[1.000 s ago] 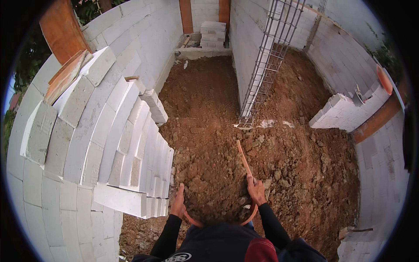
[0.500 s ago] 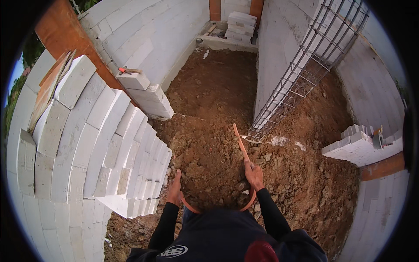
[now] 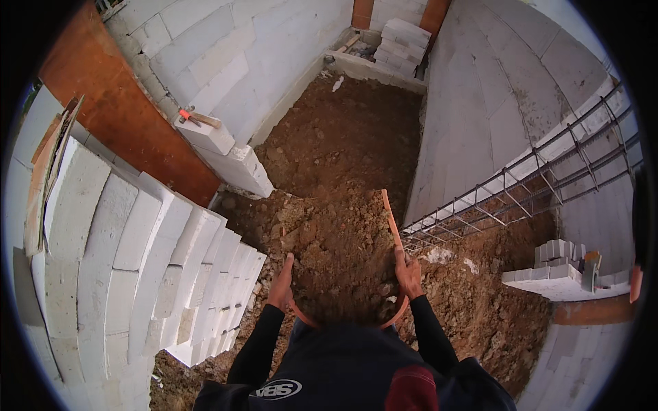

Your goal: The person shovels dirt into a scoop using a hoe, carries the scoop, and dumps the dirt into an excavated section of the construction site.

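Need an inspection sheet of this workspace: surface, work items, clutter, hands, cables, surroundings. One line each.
Surface: brown soil, uneven and clumpy; white scraps on it at right.
Work items: orange-rimmed container in front of the person, apparently filled with soil.
Clutter: wooden-handled tool on stacked blocks at left; grey-bladed tool on the low wall at right.
Hands: left hand at the rim's left side, grip partly hidden; right hand on its right side, fingers curled.
Cables: nothing seen.
Surroundings: white block walls; steel bar cage at right; brown board at left.
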Available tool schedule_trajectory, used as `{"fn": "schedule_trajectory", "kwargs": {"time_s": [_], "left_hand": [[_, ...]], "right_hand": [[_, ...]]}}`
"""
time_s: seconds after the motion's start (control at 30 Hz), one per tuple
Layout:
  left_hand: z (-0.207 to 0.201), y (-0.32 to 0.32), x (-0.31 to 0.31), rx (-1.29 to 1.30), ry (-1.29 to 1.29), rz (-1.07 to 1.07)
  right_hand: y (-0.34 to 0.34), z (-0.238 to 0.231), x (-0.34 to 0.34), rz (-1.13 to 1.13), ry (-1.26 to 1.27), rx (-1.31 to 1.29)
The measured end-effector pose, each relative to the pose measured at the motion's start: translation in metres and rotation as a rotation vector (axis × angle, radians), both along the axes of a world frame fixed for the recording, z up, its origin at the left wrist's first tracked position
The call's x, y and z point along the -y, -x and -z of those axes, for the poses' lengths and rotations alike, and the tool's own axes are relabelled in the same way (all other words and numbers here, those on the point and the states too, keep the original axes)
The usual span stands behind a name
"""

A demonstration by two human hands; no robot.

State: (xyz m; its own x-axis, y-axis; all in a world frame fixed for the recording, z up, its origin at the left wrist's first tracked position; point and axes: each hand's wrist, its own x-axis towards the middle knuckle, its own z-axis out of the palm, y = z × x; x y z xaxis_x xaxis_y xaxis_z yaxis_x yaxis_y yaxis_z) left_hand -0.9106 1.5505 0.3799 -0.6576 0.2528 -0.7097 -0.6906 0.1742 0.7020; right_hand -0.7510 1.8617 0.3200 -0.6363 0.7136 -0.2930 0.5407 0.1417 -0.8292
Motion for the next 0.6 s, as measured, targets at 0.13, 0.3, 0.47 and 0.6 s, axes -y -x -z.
{"fn": "schedule_trajectory", "kwargs": {"time_s": [0.13, 0.3, 0.47, 0.6], "left_hand": [[0.0, 0.051, -0.044, 0.055, -0.007, -0.004], [0.004, 0.113, -0.092, -0.048, 0.018, 0.045], [0.026, 0.186, -0.152, -0.109, 0.008, 0.078], [0.016, 0.234, -0.21, -0.02, 0.105, 0.025]], "right_hand": [[0.037, 0.028, -0.043, 0.062, 0.085, -0.124], [0.094, 0.0, -0.09, -0.01, 0.091, -0.02], [0.179, 0.019, -0.161, -0.045, 0.095, -0.045], [0.26, 0.006, -0.213, -0.035, 0.071, -0.007]]}}
